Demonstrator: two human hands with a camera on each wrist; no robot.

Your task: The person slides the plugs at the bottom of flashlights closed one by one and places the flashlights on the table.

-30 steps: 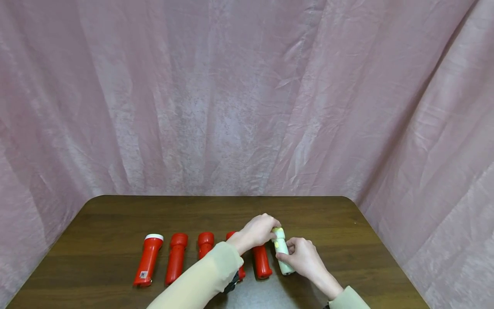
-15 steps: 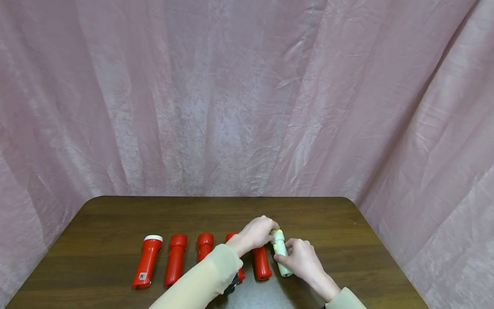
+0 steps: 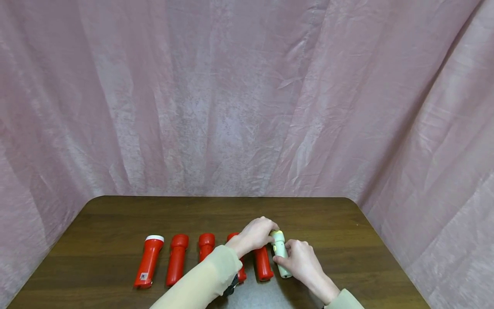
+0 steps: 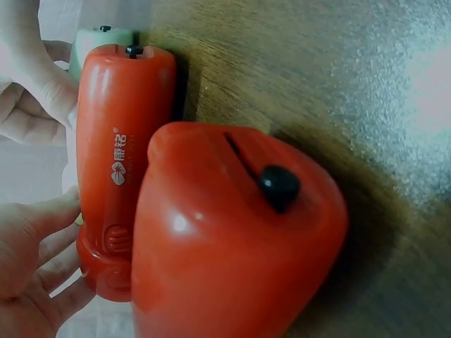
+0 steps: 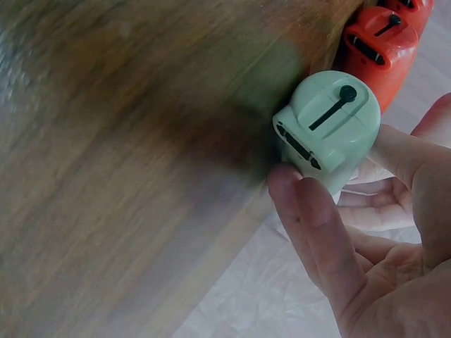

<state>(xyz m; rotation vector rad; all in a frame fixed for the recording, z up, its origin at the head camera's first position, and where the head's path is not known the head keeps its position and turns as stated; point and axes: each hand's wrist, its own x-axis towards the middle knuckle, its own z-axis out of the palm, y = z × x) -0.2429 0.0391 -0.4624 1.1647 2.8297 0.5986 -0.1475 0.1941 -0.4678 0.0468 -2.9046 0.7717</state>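
A pale green flashlight [image 3: 281,253] with a yellow-rimmed head lies on the table at the right end of a row of flashlights. My left hand [image 3: 254,235] holds its head end from the far left, fingers over the rim. Lower on the barrel, my right hand [image 3: 302,259] pinches it between thumb and fingers. The right wrist view shows the green tail end [image 5: 331,127] with its black loop, fingertips against its side. Immediately left lies a red flashlight [image 3: 263,265], its head hidden under the left hand. Another red flashlight [image 4: 225,239] looms close in the left wrist view.
Further left lie a red flashlight with a white rim [image 3: 149,262], a red one [image 3: 176,259] and another red one [image 3: 206,245], partly covered by the left sleeve [image 3: 204,279]. A pink curtain [image 3: 231,107] hangs behind the wooden table [image 3: 154,214].
The green flashlight has shifted slightly left and toward me, lying closer to the neighbouring red one. Both hands have moved with it, keeping their hold.
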